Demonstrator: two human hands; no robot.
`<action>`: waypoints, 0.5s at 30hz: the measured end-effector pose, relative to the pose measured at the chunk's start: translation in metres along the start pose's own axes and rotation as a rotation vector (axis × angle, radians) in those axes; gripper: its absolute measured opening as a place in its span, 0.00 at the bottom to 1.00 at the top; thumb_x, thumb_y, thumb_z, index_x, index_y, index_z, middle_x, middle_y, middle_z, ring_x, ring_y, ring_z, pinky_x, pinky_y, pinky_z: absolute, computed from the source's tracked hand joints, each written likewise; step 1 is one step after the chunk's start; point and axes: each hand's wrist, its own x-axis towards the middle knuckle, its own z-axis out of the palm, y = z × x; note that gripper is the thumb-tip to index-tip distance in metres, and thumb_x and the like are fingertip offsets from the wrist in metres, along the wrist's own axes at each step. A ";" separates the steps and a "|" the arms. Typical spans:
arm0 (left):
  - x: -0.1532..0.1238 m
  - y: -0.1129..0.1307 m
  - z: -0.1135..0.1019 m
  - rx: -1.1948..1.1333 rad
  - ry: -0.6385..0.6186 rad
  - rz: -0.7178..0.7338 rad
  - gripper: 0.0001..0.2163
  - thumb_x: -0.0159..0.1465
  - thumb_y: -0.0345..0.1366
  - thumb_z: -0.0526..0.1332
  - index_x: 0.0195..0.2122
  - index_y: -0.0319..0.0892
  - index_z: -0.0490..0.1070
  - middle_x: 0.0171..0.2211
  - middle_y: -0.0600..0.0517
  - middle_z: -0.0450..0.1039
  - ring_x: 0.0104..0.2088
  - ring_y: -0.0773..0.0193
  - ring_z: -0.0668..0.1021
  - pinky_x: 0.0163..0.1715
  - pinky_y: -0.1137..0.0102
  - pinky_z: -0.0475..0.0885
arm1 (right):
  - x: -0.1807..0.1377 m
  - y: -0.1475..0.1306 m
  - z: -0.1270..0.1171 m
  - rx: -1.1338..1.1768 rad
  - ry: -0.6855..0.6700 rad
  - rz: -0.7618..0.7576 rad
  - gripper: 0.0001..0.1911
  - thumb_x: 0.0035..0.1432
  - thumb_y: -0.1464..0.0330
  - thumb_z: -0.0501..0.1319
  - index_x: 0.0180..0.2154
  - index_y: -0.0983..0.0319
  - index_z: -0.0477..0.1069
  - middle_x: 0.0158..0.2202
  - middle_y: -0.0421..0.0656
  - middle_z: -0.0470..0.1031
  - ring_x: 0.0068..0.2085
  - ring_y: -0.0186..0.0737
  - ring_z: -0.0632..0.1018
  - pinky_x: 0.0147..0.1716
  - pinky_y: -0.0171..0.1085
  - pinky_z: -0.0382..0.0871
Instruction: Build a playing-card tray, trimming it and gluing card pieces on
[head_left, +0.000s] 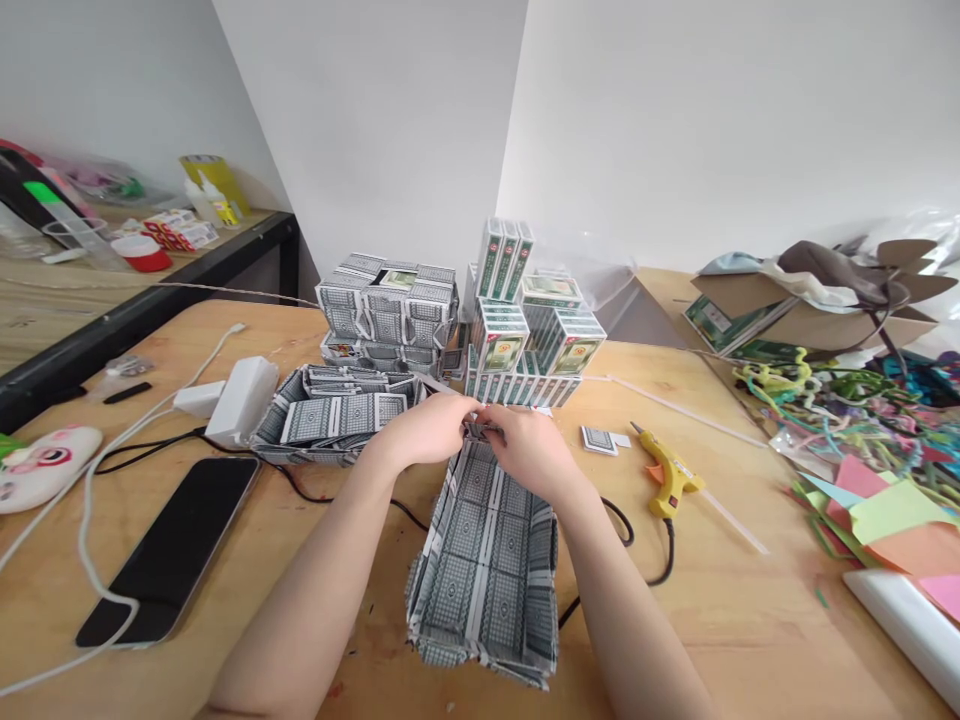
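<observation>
Light wooden tabletop (750, 620), centre: open rectangular tray of grey-patterned playing cards (487, 570), far rim pinched by left hand (424, 432) and right hand (529, 452), each closed tight on it. Yellow glue gun (670, 478) near, rightward.

We saw a tray (487, 570) of cards w/ grey-green & white lattice backs, green-white card boxes (525, 340), a yellow glue gun (670, 478), a black phone (176, 545), a white charger (241, 400), pink, orange & lime paper (896, 512), a pale wood table (750, 620).
</observation>
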 end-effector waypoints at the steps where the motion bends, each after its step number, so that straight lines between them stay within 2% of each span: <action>1: 0.000 0.000 0.000 -0.010 -0.001 -0.001 0.19 0.55 0.23 0.51 0.45 0.43 0.71 0.44 0.47 0.74 0.43 0.59 0.75 0.39 0.72 0.67 | 0.000 0.000 0.001 0.001 -0.001 0.006 0.13 0.55 0.74 0.52 0.41 0.60 0.69 0.37 0.44 0.76 0.38 0.41 0.75 0.34 0.33 0.62; 10: 0.002 -0.007 -0.003 -0.071 -0.033 0.034 0.18 0.54 0.23 0.50 0.39 0.42 0.74 0.39 0.49 0.76 0.38 0.61 0.75 0.36 0.72 0.66 | 0.002 0.005 0.007 0.100 0.032 -0.005 0.11 0.55 0.76 0.52 0.37 0.61 0.70 0.34 0.44 0.77 0.37 0.40 0.75 0.34 0.33 0.62; 15: 0.001 -0.005 -0.004 -0.075 -0.044 0.028 0.16 0.55 0.27 0.52 0.41 0.43 0.73 0.38 0.50 0.77 0.36 0.61 0.75 0.34 0.73 0.66 | 0.003 0.011 0.008 0.338 0.102 -0.043 0.12 0.54 0.77 0.53 0.34 0.60 0.73 0.33 0.41 0.77 0.36 0.37 0.76 0.36 0.33 0.64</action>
